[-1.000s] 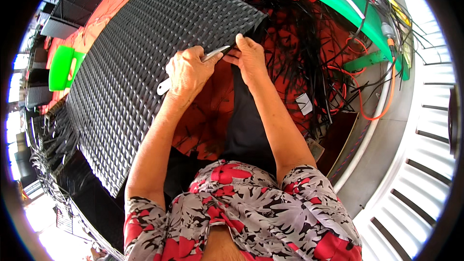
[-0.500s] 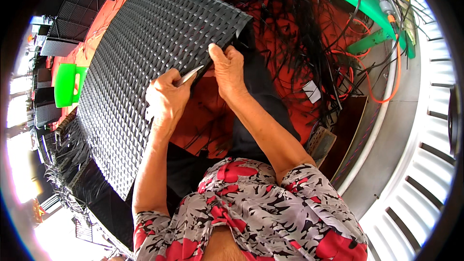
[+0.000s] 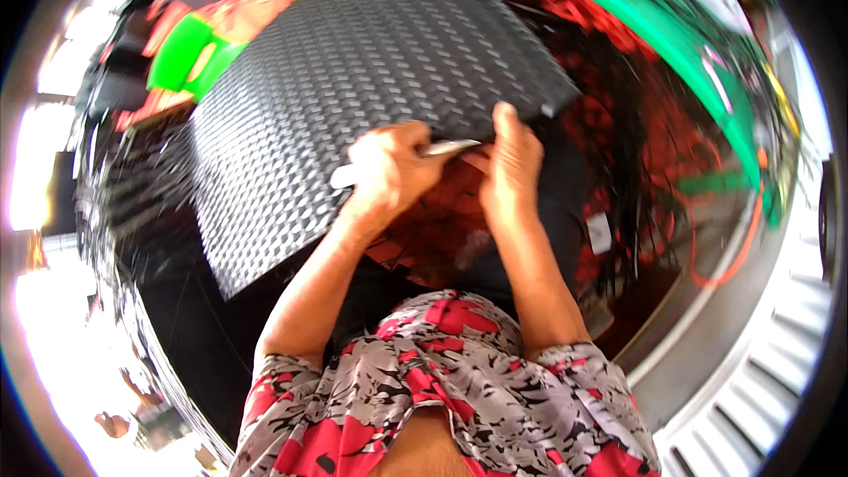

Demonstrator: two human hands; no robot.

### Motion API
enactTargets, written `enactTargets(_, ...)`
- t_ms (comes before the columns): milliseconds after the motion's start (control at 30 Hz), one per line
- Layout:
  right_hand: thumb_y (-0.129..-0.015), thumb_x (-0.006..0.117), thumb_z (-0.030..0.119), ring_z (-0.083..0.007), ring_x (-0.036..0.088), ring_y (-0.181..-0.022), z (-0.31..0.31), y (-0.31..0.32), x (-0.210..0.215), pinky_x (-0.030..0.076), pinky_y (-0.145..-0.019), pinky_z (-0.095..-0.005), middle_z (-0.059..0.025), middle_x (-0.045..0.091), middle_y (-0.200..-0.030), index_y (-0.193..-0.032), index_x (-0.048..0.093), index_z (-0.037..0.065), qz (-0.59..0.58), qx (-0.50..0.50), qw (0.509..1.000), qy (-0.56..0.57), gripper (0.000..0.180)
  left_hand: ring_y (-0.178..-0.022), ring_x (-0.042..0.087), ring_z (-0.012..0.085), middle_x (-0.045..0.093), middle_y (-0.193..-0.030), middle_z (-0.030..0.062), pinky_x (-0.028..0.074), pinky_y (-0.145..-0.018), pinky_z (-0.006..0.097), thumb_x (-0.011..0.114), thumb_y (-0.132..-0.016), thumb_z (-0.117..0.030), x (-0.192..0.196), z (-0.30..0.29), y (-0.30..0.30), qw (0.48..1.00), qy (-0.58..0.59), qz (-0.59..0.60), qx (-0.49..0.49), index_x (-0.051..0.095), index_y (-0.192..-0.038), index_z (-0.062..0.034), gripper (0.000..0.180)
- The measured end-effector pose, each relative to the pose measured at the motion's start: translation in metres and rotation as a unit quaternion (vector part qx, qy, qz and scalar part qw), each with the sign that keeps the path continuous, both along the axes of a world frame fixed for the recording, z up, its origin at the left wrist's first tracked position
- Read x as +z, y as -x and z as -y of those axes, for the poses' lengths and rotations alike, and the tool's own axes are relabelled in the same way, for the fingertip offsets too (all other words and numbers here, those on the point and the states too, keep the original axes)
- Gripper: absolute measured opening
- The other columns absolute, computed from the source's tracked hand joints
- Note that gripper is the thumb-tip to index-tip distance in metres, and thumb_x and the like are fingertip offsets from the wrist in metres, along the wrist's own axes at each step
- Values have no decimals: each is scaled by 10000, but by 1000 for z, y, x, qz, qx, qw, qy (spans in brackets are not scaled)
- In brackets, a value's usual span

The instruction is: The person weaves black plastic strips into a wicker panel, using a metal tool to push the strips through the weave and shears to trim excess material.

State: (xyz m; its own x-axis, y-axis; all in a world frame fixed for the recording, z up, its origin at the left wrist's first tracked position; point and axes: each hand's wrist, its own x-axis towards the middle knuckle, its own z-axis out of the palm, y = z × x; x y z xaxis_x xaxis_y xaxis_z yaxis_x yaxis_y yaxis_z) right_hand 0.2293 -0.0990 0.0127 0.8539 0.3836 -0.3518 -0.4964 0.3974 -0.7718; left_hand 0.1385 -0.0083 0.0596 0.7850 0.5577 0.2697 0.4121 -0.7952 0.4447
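Step in hand: work on the lower right edge of the woven grey panel (image 3: 353,97), which I judge to be trimming or tucking of a strand end with a tool.
Left hand: the left hand (image 3: 389,172), in the middle of the frame, has its grip closed around a slim metal tool (image 3: 446,148); the light handle end comes out at the left of the fist, the metal tip points right, toward the other hand.
Right hand: the right hand (image 3: 512,163), just right of centre, pinches the panel edge, with the thumb on top of the weave and the fingers below it.
Panel position: it fills the upper left and centre of the frame, tilted, with its corner at the upper right of the hands.
Around: loose black strands (image 3: 636,194) and red material (image 3: 433,230) lie under the hands; a green frame (image 3: 698,44) curves at the upper right; a green object (image 3: 181,57) is at the upper left.
Next move calls for: a firm hold of the edge and a fine aim of the tip into the weave, close to the fingers; the frame is blurred, so the exact point of contact I cannot tell.
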Motion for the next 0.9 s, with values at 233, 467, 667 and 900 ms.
enactTargets(233,-859,600,424,-197,625,-832,20,26,44,542,-629,-348,-74,607,-977,-1053,524,46,-42,93,994,41,432,-364,420,222,448,-436,98,364,-401,351,785,-686,-341,33,-6,19,997,62,27,-39,462,-479,-44,486)
enactTargets(467,-885,556,427,-266,626,-916,42,12,41,564,-714,-418,-141,611,-1056,-1145,523,27,-35,99,993,51,478,-507,532,290,514,-565,135,410,-486,383,703,-717,-142,44,-3,55,990,117,46,-66,526,-592,-8,255)
enactTargets(667,-864,586,451,-219,620,-849,34,5,41,556,-640,-384,-89,618,-982,-1102,529,34,-37,109,992,44,483,-441,409,46,484,-479,3,301,-415,254,625,-866,-212,80,-28,199,901,289,132,294,558,-588,-9,351)
enactTargets(900,-872,578,439,-276,600,-919,36,5,35,550,-735,-400,-127,589,-1069,-1192,484,39,-38,135,990,14,520,-365,439,77,612,-564,90,292,-334,210,558,-887,-430,17,-18,279,807,474,59,346,623,-678,27,508)
